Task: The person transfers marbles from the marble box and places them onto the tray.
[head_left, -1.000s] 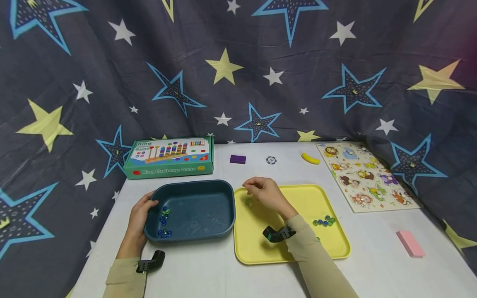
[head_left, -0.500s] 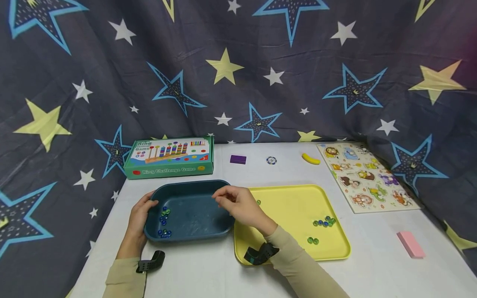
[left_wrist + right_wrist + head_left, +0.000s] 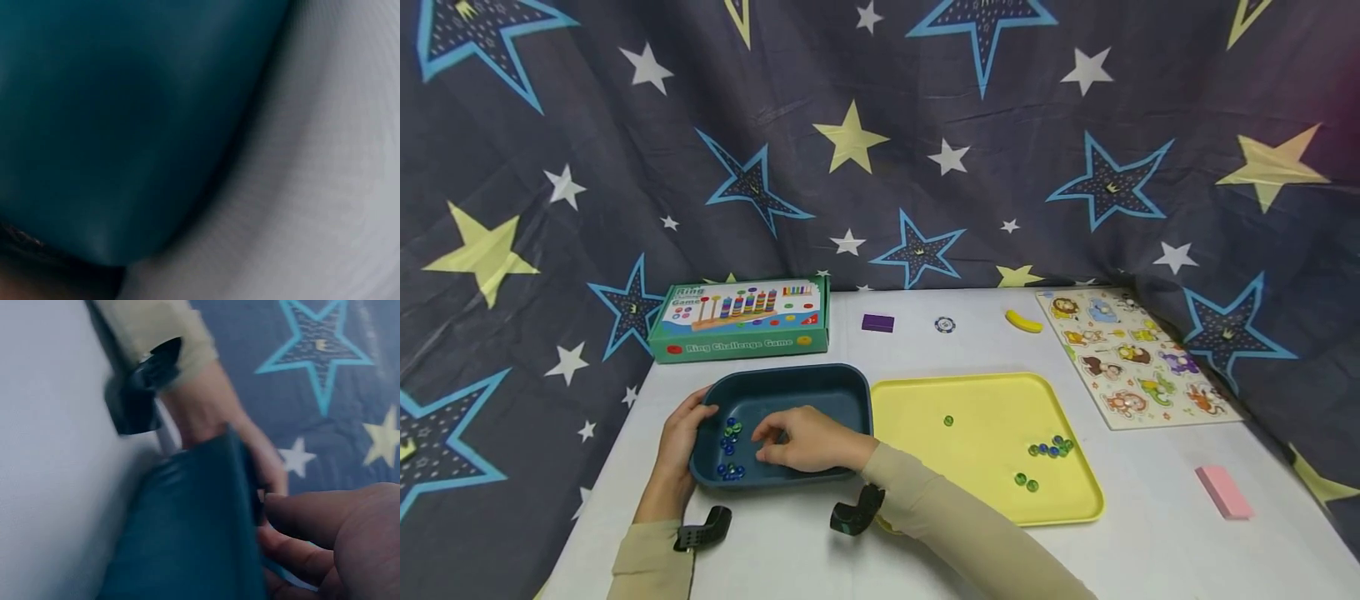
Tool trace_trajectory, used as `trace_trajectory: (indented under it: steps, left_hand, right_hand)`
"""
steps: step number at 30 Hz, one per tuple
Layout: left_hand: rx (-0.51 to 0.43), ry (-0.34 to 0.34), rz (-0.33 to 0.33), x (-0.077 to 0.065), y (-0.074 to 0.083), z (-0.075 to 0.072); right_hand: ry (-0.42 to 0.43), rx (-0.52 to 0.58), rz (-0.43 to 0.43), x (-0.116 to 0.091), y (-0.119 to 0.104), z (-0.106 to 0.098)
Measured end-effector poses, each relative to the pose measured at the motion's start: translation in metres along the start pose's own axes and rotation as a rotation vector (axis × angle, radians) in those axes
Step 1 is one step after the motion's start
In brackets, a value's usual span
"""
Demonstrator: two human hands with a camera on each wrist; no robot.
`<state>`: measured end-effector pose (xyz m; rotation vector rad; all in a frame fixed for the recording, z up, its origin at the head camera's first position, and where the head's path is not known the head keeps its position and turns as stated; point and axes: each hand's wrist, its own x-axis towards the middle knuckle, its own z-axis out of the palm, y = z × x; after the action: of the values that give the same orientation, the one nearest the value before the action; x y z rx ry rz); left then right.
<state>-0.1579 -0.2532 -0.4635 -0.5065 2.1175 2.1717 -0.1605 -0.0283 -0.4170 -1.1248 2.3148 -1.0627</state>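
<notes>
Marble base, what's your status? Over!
Left hand grips dark-blue bin. Right hand over it, grip unclear. Marbles in bin and on yellow tray. Nothing visibly in the way.

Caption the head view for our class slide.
Left grip holds a teal tub with glass marbles inside, right grip over it; a yellow tray alongside holds more marbles.

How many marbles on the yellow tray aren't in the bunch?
3 in view: a green marble toward the far side, and two green marbles side by side nearer the person. The right sleeve covers part of the yellow tray, so others may be hidden.
</notes>
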Motion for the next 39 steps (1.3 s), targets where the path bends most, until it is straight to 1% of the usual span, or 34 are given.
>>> trace_trajectory:
  steps: [2,5,7,8,10,16,19,26,32,39]
  left_hand:
    - [0.006,-0.001,0.0,0.0,0.0,0.0]
    - [0.009,-0.005,0.0,-0.001,0.0,0.0]
    - [0.008,-0.01,0.002,-0.001,0.0,0.0]
    - [0.007,-0.011,0.002,-0.001,0.0,0.0]
    - [0.002,-0.015,0.005,0.0,0.0,0.0]
    - [-0.011,-0.016,0.005,0.0,0.0,0.001]
    - [-0.02,-0.013,0.005,0.0,0.001,0.001]
    - [-0.005,-0.007,-0.001,0.0,0.001,0.0]
    - [-0.003,-0.003,-0.003,0.0,0.001,0.001]
    - [0.0,0.002,-0.008,0.0,0.001,0.001]
  right_hand:
    - [-0.035,-0.066,0.007,0.007,-0.001,0.006]
    - [-0.065,-0.182,0.016,0.015,-0.004,0.015]
    - [-0.074,-0.233,0.018,0.02,-0.006,0.019]
    - [-0.078,-0.239,0.019,0.022,-0.006,0.021]
    - [-0.083,-0.232,0.025,0.026,-0.005,0.024]
    - [-0.105,-0.031,0.085,0.036,0.002,0.029]
    - [-0.112,0.02,0.102,0.039,0.003,0.031]
    - [-0.143,0.013,0.099,0.039,0.003,0.035]
    - [-0.165,0.009,0.102,0.038,0.001,0.036]
    - [-0.23,-0.029,0.102,0.038,-0.002,0.033]
